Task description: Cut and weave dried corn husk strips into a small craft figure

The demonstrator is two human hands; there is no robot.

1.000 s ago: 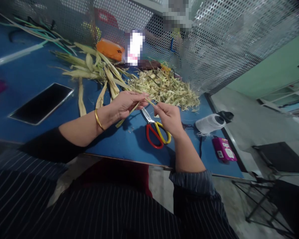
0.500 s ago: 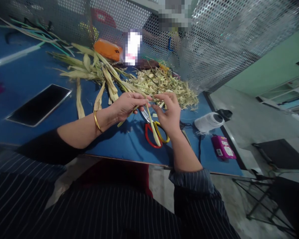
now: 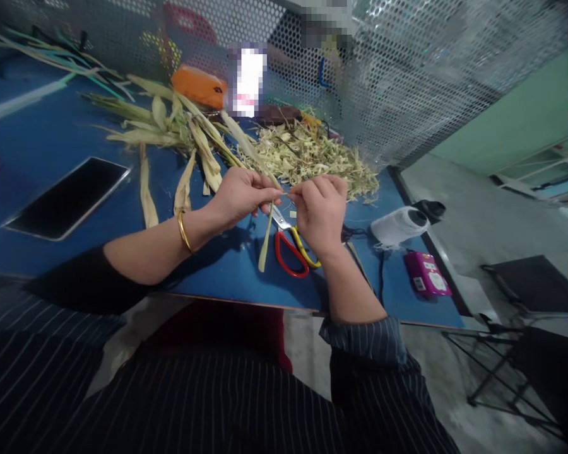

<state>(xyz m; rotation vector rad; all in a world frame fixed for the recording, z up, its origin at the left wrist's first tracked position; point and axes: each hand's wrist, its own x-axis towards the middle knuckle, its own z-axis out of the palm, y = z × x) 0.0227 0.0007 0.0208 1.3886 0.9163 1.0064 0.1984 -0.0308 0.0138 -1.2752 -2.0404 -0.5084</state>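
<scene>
The left hand (image 3: 246, 192) pinches a pale husk strip (image 3: 265, 246) between thumb and fingers, its flat tail hanging free over the blue table (image 3: 227, 271). The right hand (image 3: 320, 208) is just beside it, fingertips apparently pressed together on a thin strand (image 3: 284, 193) that bridges the small gap between the hands; whether it belongs to the hanging strip cannot be told. The material looks nearly weightless, dry and limp, likely to bend readily but split along its grain under a hard tug, so a light thumb-and-finger pinch near the narrow part should serve better than gripping the wide tail. Just below lie scissors (image 3: 281, 221) with red and yellow handles; beyond are a heap of shredded husk (image 3: 307, 154) and, leftward, longer loose husks (image 3: 144, 137).
</scene>
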